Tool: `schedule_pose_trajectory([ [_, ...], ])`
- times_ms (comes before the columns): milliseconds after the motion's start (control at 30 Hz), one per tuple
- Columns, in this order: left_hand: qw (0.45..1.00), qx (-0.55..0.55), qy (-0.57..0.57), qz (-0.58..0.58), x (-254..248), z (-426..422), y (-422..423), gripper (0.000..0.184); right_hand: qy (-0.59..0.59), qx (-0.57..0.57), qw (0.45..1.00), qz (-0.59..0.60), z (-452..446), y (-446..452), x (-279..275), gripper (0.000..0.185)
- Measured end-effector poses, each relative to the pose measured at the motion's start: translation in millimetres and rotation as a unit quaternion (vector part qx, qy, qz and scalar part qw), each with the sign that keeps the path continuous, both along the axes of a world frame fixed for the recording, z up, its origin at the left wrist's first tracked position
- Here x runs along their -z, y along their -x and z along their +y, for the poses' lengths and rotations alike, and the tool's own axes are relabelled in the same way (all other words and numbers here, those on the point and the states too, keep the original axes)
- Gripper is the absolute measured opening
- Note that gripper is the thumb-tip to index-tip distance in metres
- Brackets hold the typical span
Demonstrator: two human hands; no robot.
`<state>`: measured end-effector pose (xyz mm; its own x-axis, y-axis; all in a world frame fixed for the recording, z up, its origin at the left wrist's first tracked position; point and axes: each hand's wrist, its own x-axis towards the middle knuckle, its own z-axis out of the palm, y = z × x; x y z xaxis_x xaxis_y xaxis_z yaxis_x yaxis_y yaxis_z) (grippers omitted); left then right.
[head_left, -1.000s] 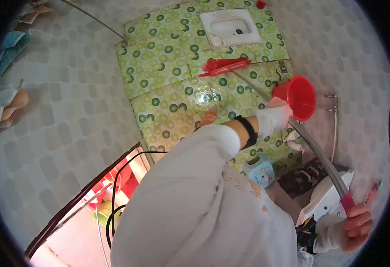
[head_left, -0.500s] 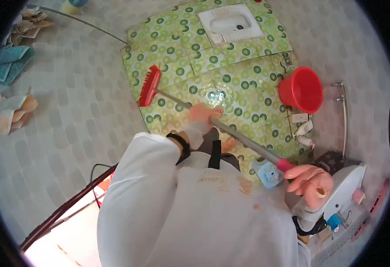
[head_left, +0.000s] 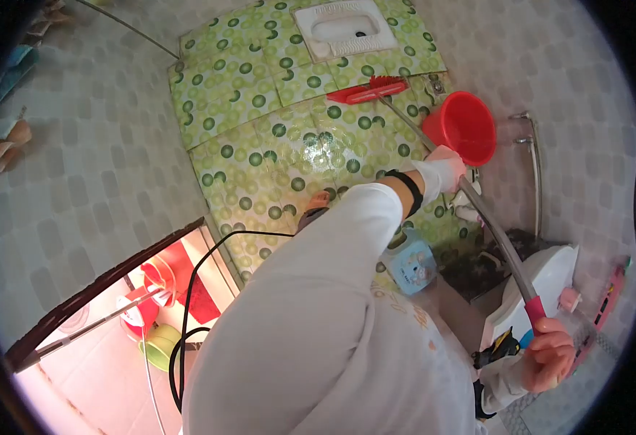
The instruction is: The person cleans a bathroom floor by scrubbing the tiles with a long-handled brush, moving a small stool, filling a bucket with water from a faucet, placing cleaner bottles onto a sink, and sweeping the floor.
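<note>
A long-handled floor brush (head_left: 503, 243) slants across the right side of the view, gripped by both my hands. My left hand (head_left: 446, 168) is closed round the middle of the grey pole, in front of the red bucket (head_left: 470, 123). Lower right, my right hand (head_left: 550, 355) wraps the pink grip at the pole's end, beside the white washbasin (head_left: 539, 283). The red brush head (head_left: 368, 92) lies on the wet green-dotted floor (head_left: 260, 181), just below the squat toilet (head_left: 321, 49), its bristles facing the toilet.
A light blue jug (head_left: 410, 267) and white bottles (head_left: 468, 199) stand on the floor near the washbasin. A metal pipe (head_left: 537, 181) runs along the right wall. Lower left, a doorway shows a green basin (head_left: 160, 346) and a mop pole (head_left: 100, 326). A black cable (head_left: 238, 233) crosses toward my body.
The brush head has swept from the left side of the floor to the right, near the bucket. My left hand moved right with the pole; my right hand moved down and right.
</note>
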<state>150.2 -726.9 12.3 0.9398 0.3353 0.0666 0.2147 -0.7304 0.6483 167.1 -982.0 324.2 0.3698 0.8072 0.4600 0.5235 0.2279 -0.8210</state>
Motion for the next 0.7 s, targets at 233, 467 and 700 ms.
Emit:
schedule_pose_trajectory([
  [233, 0.997, -0.073, 0.025, 0.023, -4.1, -31.9, 104.4, 0.015, -0.09, 0.026, 0.988, 0.125, 2.0, 0.7, 11.4, 0.038],
  [467, 0.975, -0.075, 0.003, 0.211, 20.2, -33.9, 199.4, 0.023, -0.013, -0.136, 0.971, 0.195, 13.3, 4.9, 54.1, 0.028],
  [700, 0.974, 0.026, 0.06, 0.216, 12.9, -63.0, 85.2, 0.013, -0.021, 0.127, 0.967, 0.219, -40.8, 1.5, 15.8, 0.034],
])
